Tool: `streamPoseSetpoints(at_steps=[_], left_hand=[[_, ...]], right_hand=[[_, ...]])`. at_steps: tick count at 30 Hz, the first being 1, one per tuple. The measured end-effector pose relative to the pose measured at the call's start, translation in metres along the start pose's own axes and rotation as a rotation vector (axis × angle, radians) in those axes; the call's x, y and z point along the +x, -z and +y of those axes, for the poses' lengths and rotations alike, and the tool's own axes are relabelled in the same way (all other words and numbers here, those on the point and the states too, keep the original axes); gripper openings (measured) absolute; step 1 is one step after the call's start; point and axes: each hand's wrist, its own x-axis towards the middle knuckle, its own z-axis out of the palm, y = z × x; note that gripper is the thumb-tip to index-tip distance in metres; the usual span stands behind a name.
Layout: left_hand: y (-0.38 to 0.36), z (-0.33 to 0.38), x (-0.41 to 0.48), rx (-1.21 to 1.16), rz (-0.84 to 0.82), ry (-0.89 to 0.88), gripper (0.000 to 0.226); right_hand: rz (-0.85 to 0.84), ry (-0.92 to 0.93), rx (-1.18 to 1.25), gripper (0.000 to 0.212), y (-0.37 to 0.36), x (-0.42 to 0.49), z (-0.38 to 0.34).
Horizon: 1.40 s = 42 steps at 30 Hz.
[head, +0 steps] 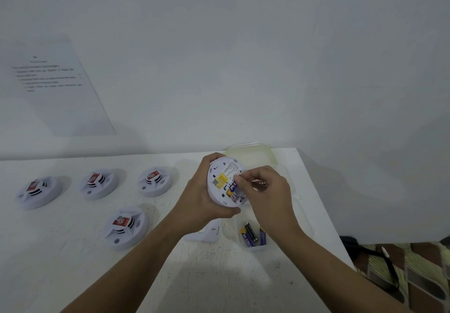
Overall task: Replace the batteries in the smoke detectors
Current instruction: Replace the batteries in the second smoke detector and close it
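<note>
White table: four smoke detectors left of the grip, batteries and white cover just below it, clear tub behind.

Room to pass over table front; detectors crowd left; batteries, plastic container obstruct right.

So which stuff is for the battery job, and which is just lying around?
For the job: the smoke detector in the left hand, the right hand at its battery slot, loose batteries, white cover, four more detectors.
Just lying about: clear tub, paper on the wall, black strap on the floor.
</note>
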Motion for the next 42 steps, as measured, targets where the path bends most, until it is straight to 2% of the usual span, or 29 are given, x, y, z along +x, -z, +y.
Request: streamPoseSetpoints(at_steps=[5, 8, 11, 18, 23, 27, 35, 39, 42], left_hand=[[0.001, 0.0, -0.002, 0.002, -0.01, -0.002, 0.094], [0.002, -0.001, -0.002, -0.008, -0.01, -0.002, 0.093], [0.004, -0.004, -0.003, -0.008, -0.009, 0.005, 0.093], [0.006, -0.004, -0.007, 0.047, -0.044, 0.014, 0.089], [0.006, -0.003, -0.006, 0.074, -0.059, 0.012, 0.087], [0.007, -0.002, -0.005, 0.063, -0.074, 0.015, 0.087], [0.01, -0.006, -0.005, -0.008, -0.06, 0.06, 0.088], [0.01, -0.004, 0.0, -0.017, -0.056, 0.069, 0.086], [0.01, -0.004, 0.001, -0.026, -0.052, 0.066, 0.086]], right_hand=[[-0.033, -0.022, 0.03, 0.006, 0.003, -0.001, -0.001], [-0.068, -0.001, 0.022, 0.02, 0.004, -0.005, -0.001], [-0.106, 0.111, -0.066, 0.039, 0.005, -0.009, 0.001], [-0.12, 0.399, -0.367, 0.048, 0.012, -0.004, -0.002], [-0.121, 0.546, -0.429, 0.035, 0.012, -0.005, -0.005], [-0.109, 0.584, -0.414, 0.029, 0.011, -0.007, -0.003], [-0.196, 0.566, -0.33, 0.026, 0.018, -0.001, 0.0], [-0.218, 0.598, -0.463, 0.028, 0.016, 0.0, 0.008], [-0.325, 0.56, -0.409, 0.029, 0.022, 0.002, 0.007]])
